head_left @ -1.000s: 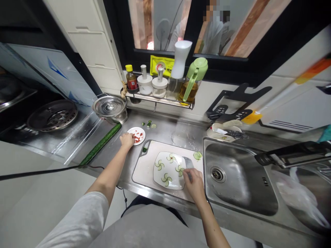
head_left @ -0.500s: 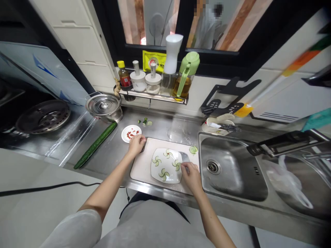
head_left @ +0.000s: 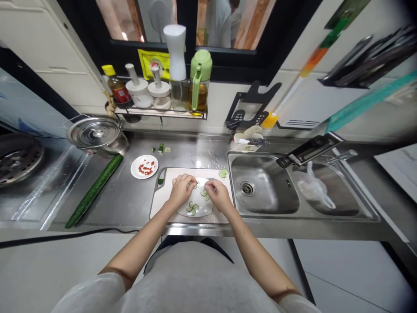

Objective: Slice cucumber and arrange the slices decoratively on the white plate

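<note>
A white plate [head_left: 201, 211] bears pinwheels of thin green cucumber slices [head_left: 193, 209]. Beneath it lies a pale cutting board [head_left: 167, 188] with a dark rim. Above the plate's left part is my left hand [head_left: 181, 191], its fingertips pinched; whatever they hold is too small to name. Close to it, over the right part, my right hand [head_left: 219, 194] is pinched too, and its contents cannot be made out. Between them the hands cover some slices. A small white dish [head_left: 144, 175] with chopped red bits [head_left: 147, 167] stands left of the board. Loose cucumber slices [head_left: 223, 173] sit at the board's far right corner.
A long cucumber [head_left: 94, 190] lies on the steel counter beside a lidded pot [head_left: 98, 135]. Cucumber ends [head_left: 160, 148] lie behind the dish. A shelf [head_left: 166, 113] with bottles and jars hangs at the back. Right of the board is a double sink [head_left: 265, 191] with a faucet [head_left: 311, 150].
My left hand has moved from beside the dish of red bits to above the plate. My right hand has come inward from the plate's right edge. The view has shifted right.
</note>
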`<state>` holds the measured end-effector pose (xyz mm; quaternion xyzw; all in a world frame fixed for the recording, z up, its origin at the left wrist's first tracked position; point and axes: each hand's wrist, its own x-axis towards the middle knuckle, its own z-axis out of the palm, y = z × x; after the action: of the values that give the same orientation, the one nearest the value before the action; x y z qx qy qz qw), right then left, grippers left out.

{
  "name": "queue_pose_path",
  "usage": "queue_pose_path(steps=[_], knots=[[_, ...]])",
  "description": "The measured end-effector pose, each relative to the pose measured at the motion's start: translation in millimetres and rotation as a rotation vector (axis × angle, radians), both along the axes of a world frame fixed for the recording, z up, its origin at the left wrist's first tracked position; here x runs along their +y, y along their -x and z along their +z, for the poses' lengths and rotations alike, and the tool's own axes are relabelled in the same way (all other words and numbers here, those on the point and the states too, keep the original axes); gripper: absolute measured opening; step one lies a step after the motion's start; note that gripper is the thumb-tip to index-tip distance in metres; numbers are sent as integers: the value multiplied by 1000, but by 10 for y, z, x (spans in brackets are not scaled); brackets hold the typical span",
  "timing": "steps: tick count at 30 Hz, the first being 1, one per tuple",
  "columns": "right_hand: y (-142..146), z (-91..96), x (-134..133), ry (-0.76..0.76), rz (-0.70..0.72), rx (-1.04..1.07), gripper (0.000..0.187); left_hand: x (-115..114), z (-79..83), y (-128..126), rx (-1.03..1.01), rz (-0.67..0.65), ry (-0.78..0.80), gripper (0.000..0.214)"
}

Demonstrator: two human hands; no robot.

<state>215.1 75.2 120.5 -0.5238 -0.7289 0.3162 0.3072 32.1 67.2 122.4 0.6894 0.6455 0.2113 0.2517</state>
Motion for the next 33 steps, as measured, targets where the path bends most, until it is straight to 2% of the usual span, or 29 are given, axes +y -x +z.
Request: queue_pose_path(steps=[9, 14, 20, 24, 29, 33], knots=[[-10, -16, 24, -17, 74, -77, 11, -43, 0, -177, 156, -178, -68, 18], [-61, -38, 62, -6, 100, -145, 10, -29, -12, -247, 178, -217, -56, 20], [-188, -172, 136, 1, 97, -206, 12, 20, -94, -290, 127, -161, -4, 20], [-270, -314, 126, 85, 83, -324, 16, 42, -202, -284, 124, -77, 72, 19], [-231, -401, 69, 177, 116, -508, 18, 48, -348, -335, 147, -62, 166, 16], [-176, -428, 61, 211, 119, -575, 21, 68, -430, -402, 159, -65, 187, 17]])
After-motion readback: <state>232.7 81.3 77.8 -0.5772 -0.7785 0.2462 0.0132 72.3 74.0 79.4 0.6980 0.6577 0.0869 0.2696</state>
